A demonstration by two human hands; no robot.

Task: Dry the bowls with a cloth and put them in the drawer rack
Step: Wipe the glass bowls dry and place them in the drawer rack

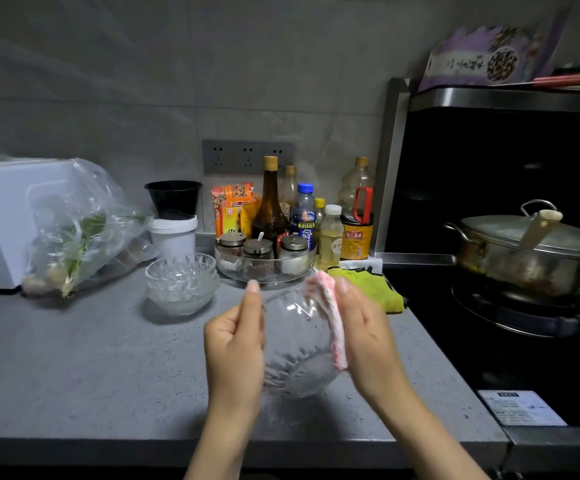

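Bowl in hand: a clear cut-glass bowl (299,344) is at the lower centre of the frame, lifted off the grey speckled bench (91,368) and tipped so its mouth faces up and away. This probably lets the cloth reach the rim and inner wall.

Left hand: the left hand (234,344) grips the bowl's left side. The thumb lies up along the rim and the fingers curl round the wall behind the glass. It looks like the steadying hand, bracing the bowl against the wiping.

Right hand: the right hand (364,327) pinches a pink-and-white cloth (330,317) over the bowl's right rim, thumb on top and fingers closed behind. The cloth is folded into a thick strip, which gives a firm pad against the faceted glass.

Step in hand: drying, it seems. The cloth covers only the right edge, so much of the bowl likely remains to be wiped.

Other bowls: a stack of matching glass bowls (181,282) stands on the bench at centre left, well apart from the hands. Whether they are wet or dry cannot be told.

Drawer rack: not in view, so nothing shows of where the bowls will go.

Nearby: a round clear tray of spice jars (264,271) sits just beyond the held bowl. A yellow-green cloth (375,285) lies at the bench's right edge, and a steel lidded pot (538,258) is on the stove at right.

Risk: wet, faceted glass held in the air may slip, so the two-sided grip makes sense.
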